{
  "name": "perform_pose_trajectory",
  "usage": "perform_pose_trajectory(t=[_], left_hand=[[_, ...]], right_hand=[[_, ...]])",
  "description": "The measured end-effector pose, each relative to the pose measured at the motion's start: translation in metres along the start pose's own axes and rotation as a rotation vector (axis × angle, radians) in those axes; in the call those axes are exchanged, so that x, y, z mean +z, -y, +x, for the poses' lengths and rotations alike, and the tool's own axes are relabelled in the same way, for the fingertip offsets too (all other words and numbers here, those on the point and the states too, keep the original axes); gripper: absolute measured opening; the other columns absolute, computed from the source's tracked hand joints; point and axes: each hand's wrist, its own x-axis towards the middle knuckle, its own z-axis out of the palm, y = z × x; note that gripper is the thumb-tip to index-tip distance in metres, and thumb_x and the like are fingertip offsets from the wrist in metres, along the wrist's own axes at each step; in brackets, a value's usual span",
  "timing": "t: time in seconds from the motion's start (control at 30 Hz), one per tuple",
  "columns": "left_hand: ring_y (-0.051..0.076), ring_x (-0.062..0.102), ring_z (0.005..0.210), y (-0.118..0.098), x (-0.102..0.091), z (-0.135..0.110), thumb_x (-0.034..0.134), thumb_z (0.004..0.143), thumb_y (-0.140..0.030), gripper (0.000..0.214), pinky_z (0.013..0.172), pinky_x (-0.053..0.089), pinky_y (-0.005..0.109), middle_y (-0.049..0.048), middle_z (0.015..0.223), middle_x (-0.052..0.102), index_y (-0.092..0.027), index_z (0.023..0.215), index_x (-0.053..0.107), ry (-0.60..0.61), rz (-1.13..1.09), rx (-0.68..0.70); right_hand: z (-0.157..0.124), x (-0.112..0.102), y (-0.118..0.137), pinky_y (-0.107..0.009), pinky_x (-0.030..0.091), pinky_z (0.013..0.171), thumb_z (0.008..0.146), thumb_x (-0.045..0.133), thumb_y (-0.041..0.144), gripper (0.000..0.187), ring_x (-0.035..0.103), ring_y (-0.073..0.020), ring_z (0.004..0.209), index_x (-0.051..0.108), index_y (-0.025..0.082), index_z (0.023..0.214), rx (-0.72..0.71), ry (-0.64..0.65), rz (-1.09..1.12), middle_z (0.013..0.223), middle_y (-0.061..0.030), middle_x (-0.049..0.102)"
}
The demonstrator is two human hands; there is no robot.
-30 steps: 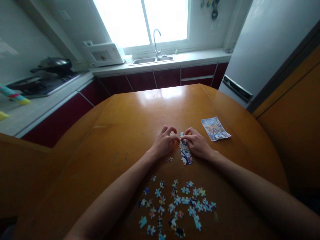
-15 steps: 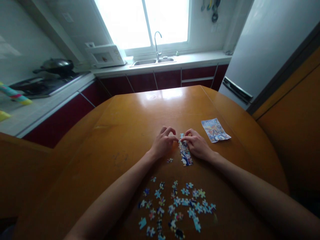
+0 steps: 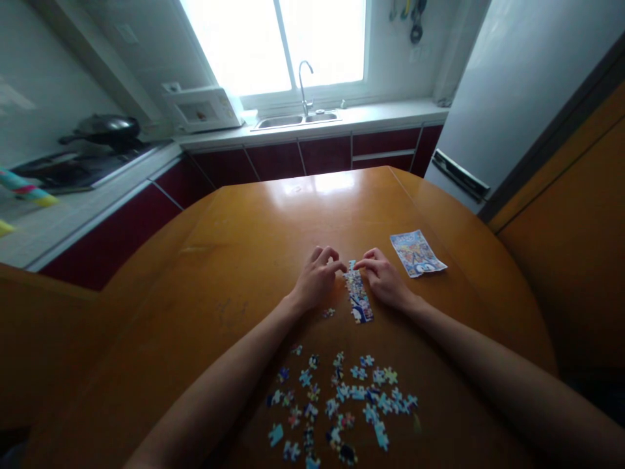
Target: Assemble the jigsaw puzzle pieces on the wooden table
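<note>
A narrow strip of joined jigsaw pieces [image 3: 359, 301] lies lengthwise on the table between my hands. My left hand [image 3: 316, 280] rests at the upper left side of the strip, fingers bent and apart, with the fingertips close to its edge. From the other side, my right hand [image 3: 383, 277] points its index finger at the strip's upper right edge, the other fingers curled. I see no loose piece in either hand, and contact with the strip is hard to make out. A few small jigsaw pieces [image 3: 329, 313] lie below my left hand.
Several loose jigsaw pieces [image 3: 359, 393] are spread over the near part of the wooden table [image 3: 273, 228]. A creased picture sheet [image 3: 418, 253] lies to the right of my right hand. Beyond the table are a sink [image 3: 280, 122], a microwave [image 3: 202, 109] and a fridge [image 3: 527, 78].
My right index finger has drawn back from across the strip to its right edge. My left fingers have moved slightly away from the strip's side. The view has shifted a little.
</note>
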Motion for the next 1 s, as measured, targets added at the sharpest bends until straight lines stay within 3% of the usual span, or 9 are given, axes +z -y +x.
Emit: perform_pose_trajectory(t=[0.13, 0.33, 0.67, 0.83, 1.0], left_hand=[[0.021, 0.046, 0.094, 0.001, -0.001, 0.0, 0.051, 0.085, 0.0, 0.03, 0.085, 0.047, 0.037, 0.0062, 0.098, 0.057, -0.022, 0.077, 0.07, -0.056, 0.023, -0.061], [0.022, 0.046, 0.094, 0.002, -0.001, 0.0, 0.052, 0.085, -0.001, 0.03, 0.085, 0.047, 0.038, 0.0064, 0.099, 0.058, -0.022, 0.076, 0.072, -0.064, 0.036, -0.083], [0.021, 0.047, 0.092, 0.007, 0.0, -0.003, 0.054, 0.08, 0.0, 0.031, 0.083, 0.047, 0.037, 0.0059, 0.095, 0.057, -0.023, 0.078, 0.075, -0.145, 0.0, -0.14], [0.02, 0.047, 0.092, 0.017, -0.015, 0.006, 0.052, 0.08, -0.002, 0.031, 0.085, 0.046, 0.037, 0.0052, 0.094, 0.057, -0.022, 0.078, 0.075, -0.21, -0.053, -0.212], [0.021, 0.049, 0.096, 0.023, -0.035, 0.016, 0.052, 0.079, -0.005, 0.029, 0.092, 0.045, 0.04, 0.0053, 0.095, 0.056, -0.022, 0.08, 0.076, -0.195, -0.059, -0.287]], right_hand=[[-0.004, 0.0, 0.006, -0.033, 0.047, 0.085, 0.089, 0.05, 0.012, 0.028, 0.059, -0.0186, 0.092, 0.075, 0.023, 0.093, -0.03, 0.029, -0.128, 0.103, -0.0056, 0.056], [-0.005, -0.001, 0.009, -0.032, 0.046, 0.085, 0.091, 0.049, 0.013, 0.028, 0.059, -0.0188, 0.096, 0.074, 0.025, 0.093, -0.092, 0.08, -0.195, 0.107, -0.0051, 0.057], [0.0, 0.0, 0.001, -0.034, 0.047, 0.087, 0.085, 0.047, 0.012, 0.024, 0.059, -0.0194, 0.092, 0.069, 0.021, 0.082, -0.003, -0.121, 0.008, 0.099, -0.0059, 0.057], [0.003, 0.0, -0.006, -0.032, 0.048, 0.08, 0.082, 0.045, 0.011, 0.025, 0.059, -0.0186, 0.088, 0.068, 0.02, 0.079, 0.006, -0.164, 0.06, 0.094, -0.0053, 0.057], [0.005, -0.001, -0.01, -0.031, 0.047, 0.08, 0.08, 0.044, 0.011, 0.025, 0.058, -0.0184, 0.087, 0.068, 0.019, 0.078, 0.022, -0.208, 0.099, 0.092, -0.0053, 0.057]])
